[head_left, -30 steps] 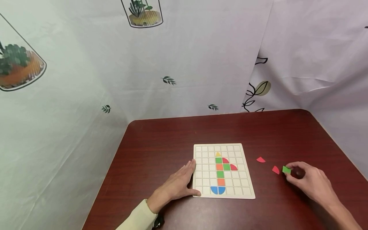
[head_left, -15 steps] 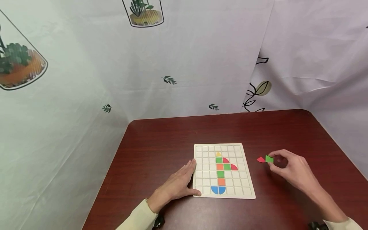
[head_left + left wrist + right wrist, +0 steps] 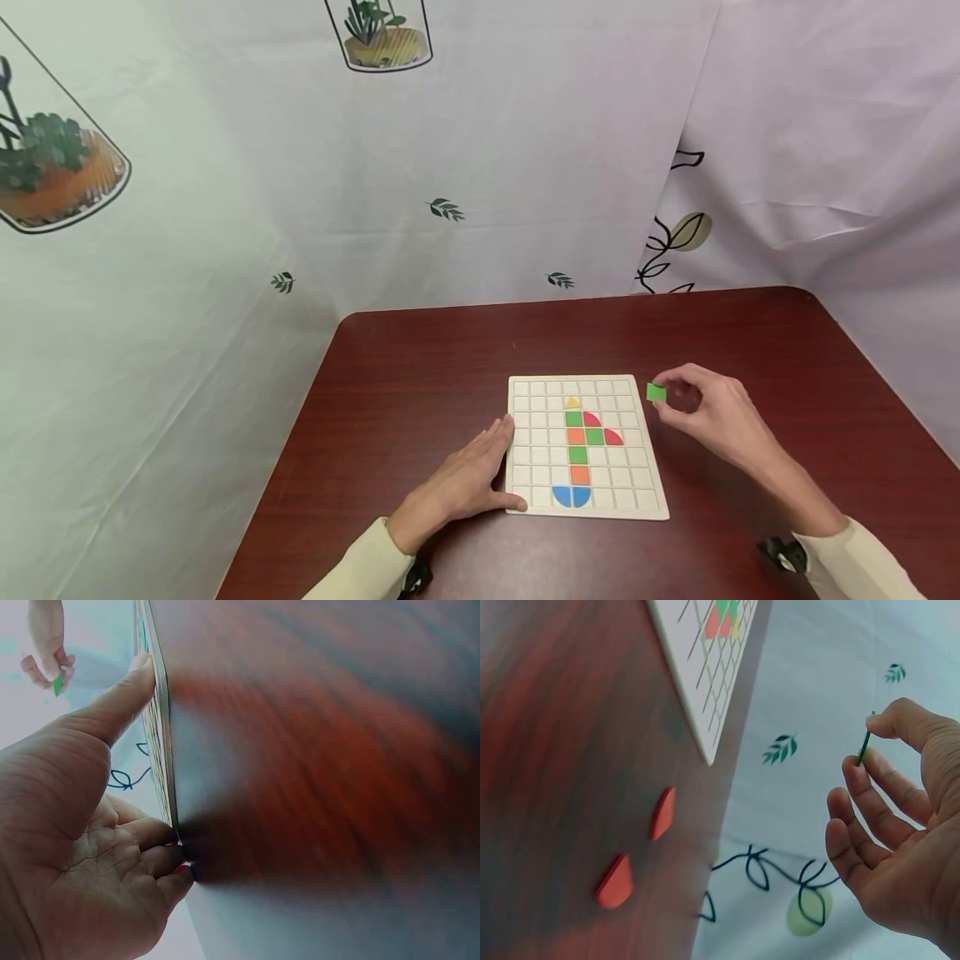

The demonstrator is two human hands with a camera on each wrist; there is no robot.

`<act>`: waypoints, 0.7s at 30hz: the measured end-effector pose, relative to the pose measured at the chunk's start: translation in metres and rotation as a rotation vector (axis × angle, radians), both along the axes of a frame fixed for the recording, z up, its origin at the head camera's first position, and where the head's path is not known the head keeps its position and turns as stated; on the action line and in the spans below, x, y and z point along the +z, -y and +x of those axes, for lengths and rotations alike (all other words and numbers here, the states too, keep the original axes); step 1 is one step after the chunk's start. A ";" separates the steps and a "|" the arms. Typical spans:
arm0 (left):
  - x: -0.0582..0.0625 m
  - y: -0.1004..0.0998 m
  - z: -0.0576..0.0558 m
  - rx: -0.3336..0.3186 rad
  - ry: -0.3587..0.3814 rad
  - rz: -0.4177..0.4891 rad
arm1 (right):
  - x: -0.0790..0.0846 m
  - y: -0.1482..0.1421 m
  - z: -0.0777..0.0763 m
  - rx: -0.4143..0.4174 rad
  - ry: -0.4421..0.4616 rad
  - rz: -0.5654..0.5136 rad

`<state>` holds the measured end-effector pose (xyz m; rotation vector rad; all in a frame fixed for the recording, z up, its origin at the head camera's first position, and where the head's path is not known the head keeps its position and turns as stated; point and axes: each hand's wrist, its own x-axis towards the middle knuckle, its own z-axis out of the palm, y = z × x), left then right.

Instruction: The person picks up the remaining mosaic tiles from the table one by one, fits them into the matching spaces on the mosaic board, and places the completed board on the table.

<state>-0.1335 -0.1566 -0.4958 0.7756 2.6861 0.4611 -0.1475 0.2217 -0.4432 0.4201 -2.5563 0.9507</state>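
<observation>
A white gridded board [image 3: 630,479] lies on the table. Set in its cells are a yellow triangle [image 3: 572,402], green squares [image 3: 577,456], orange squares [image 3: 580,475], two red quarter circles [image 3: 613,437] and two blue quarter circles [image 3: 562,497]. My left hand [image 3: 467,477] rests along the board's left edge, fingers straight, with the thumb at the near left corner. Between thumb and fingertips, my right hand [image 3: 708,412] pinches a thin green square tile [image 3: 656,392], held up just beyond the board's right edge. The right wrist view shows that tile [image 3: 865,746] edge-on.
Two loose red quarter-circle pieces, one nearer the board [image 3: 664,814] and one farther off [image 3: 616,883], lie on the dark wooden table [image 3: 420,375] and are hidden behind my right hand in the head view. A printed white cloth [image 3: 487,150] hangs behind the table.
My right hand has carried the green tile leftward and away from me, from beside the red pieces to near the board's right edge. The left hand stays in place on the board.
</observation>
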 end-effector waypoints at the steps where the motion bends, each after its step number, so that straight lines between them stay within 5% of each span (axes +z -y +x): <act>1: 0.000 0.000 0.000 -0.001 0.000 -0.001 | 0.002 0.003 -0.001 0.005 0.008 0.004; 21: -0.001 0.000 -0.001 -0.013 -0.015 -0.002 | -0.005 0.075 -0.030 0.128 0.160 0.115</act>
